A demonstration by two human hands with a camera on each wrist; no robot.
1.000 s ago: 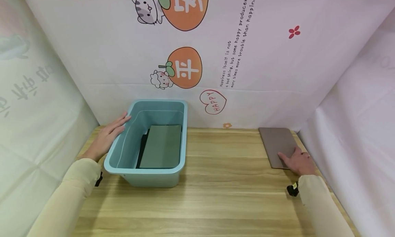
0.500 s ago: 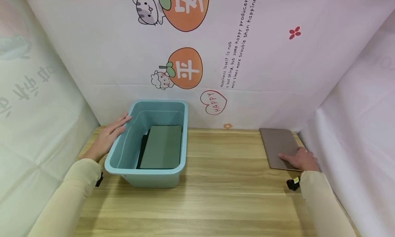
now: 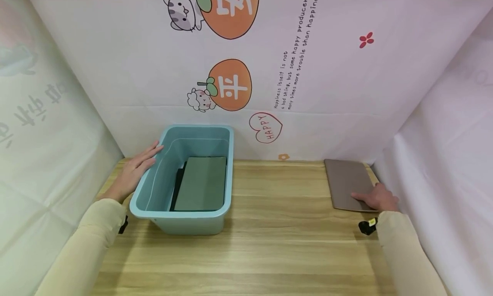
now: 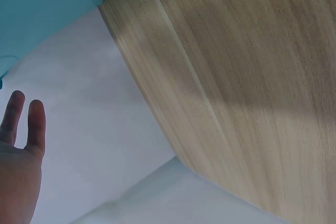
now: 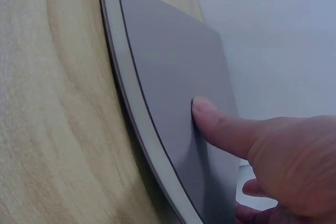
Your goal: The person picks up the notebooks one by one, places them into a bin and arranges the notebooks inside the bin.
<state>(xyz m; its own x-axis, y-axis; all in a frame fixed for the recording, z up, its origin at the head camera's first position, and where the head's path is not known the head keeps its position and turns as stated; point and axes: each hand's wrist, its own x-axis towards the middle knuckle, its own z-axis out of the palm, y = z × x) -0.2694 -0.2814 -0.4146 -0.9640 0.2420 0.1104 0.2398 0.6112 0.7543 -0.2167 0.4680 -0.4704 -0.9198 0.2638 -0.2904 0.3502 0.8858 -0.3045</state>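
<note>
A taupe notebook (image 3: 348, 184) lies at the right back of the wooden table. My right hand (image 3: 379, 198) grips it by the right edge, thumb on the cover and the other fingers curled at that edge, partly hidden. The right wrist view shows the notebook's (image 5: 176, 61) pale page block and the thumb (image 5: 220, 127) pressing its cover. On the left stands a light blue plastic bin (image 3: 181, 214). My left hand (image 3: 132, 172) rests its extended fingers on the bin's left rim. A grey-green notebook or box (image 3: 202, 184) lies inside, over a black item (image 3: 177, 189).
The wooden table (image 3: 277, 227) stretches between bin and notebook. A printed white sheet (image 3: 331, 82) hangs behind, right beside the bin's back and the notebook's far edge. White sheets close off the left (image 3: 42, 159) and right (image 3: 443, 159) sides.
My right hand has shifted slightly right, from lying over the notebook's lower right corner to gripping its right edge. The notebook has turned slightly. My left hand and the bin stay put.
</note>
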